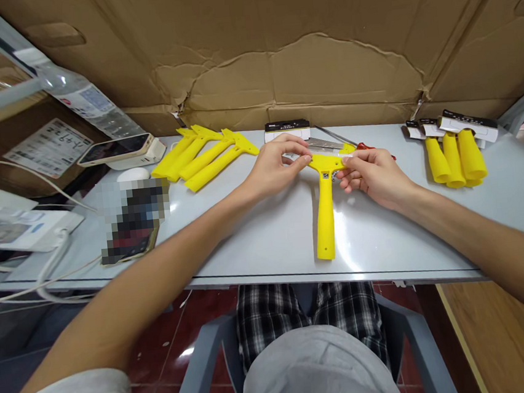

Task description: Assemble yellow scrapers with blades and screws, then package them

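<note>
A yellow T-shaped scraper (pixel 324 215) is held between my two hands, its tapered handle pointing down toward the desk's front edge. My left hand (pixel 278 164) is closed, thumb and fingers pinching the left end of the wide head. At the head's right end, my right hand (pixel 371 173) pinches with thumb and forefinger, the other fingers curled beneath. Just behind the head lie scissors with red handles (pixel 364 146), partly hidden by the scraper and my right hand. A black-and-white packet (pixel 287 126) lies beyond my left hand.
Several yellow scraper handles (pixel 215 164) lie to the left on the white desk (pixel 257 240). Several yellow scrapers (pixel 453 156) with black-and-white sleeves rest at right. A phone (pixel 116 149), a plastic bottle (pixel 80 96) and cables (pixel 50 266) crowd the left; cardboard (pixel 297 76) stands behind.
</note>
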Demonstrator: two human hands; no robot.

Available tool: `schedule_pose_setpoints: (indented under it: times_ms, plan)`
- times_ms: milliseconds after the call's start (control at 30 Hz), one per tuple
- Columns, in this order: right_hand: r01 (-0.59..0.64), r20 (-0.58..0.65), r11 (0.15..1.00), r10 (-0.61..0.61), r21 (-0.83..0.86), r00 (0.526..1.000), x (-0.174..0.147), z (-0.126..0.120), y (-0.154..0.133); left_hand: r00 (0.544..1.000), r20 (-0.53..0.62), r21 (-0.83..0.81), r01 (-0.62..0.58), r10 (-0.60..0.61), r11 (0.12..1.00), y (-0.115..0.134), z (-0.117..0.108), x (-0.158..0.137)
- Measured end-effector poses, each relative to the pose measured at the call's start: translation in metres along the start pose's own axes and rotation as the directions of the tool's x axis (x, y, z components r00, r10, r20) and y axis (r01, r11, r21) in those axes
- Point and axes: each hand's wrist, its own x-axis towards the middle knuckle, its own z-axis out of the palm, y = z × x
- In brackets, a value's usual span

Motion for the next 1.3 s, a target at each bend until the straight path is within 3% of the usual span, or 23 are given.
schedule_pose_setpoints:
  times_ms: [433,900,1033,1300]
  plan:
    - [-0.003,0.017,1.000,0.003,0.011,1.000,0.0041,-0.0047,0.0063,0.991,0.040,0.090,-0.131,0.128,0.987,0.0008,-0.0026,-0.0014]
    - [0.002,-0.018,1.000,-0.002,0.020,1.000,0.0009,-0.0039,-0.0016,0.998,0.059,0.017,-0.023,0.022,1.000,0.0008,-0.0081,0.0008]
    - [0.001,-0.023,1.000,0.000,0.030,1.000,0.0012,-0.0044,-0.0026,0.992,0.115,0.036,-0.066,0.061,0.997,-0.0008,-0.0076,0.0002]
    - [0.005,-0.010,0.999,-0.005,0.046,1.000,0.0024,-0.0054,-0.0022,0.991,0.073,0.061,-0.115,0.110,0.992,0.0026,-0.0065,0.0008]
